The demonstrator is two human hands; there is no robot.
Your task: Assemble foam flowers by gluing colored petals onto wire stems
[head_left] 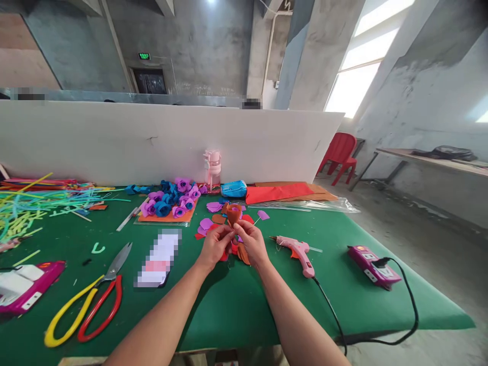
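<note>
Between my hands, above the middle of the green table, a small brown paper flower (234, 214) stands upright, its petals curled into a cup. My left hand (214, 247) pinches its base from the left. From the right, my right hand (251, 243) pinches the same base, thumbs close together. Loose purple petals (206, 223), red ones and brown ones (243, 253) lie on the table around and beneath my hands. A pink glue gun (299, 250) rests to the right of my right hand.
Scissors (110, 274) and a phone (158, 259) lie left. Finished purple and blue flowers (168, 199) sit behind them. Power strips (373, 267) lie at both sides, with a cord trailing right. A pink bottle (213, 168), blue packet (234, 188) and red sheet (278, 192) line the white board (152, 142).
</note>
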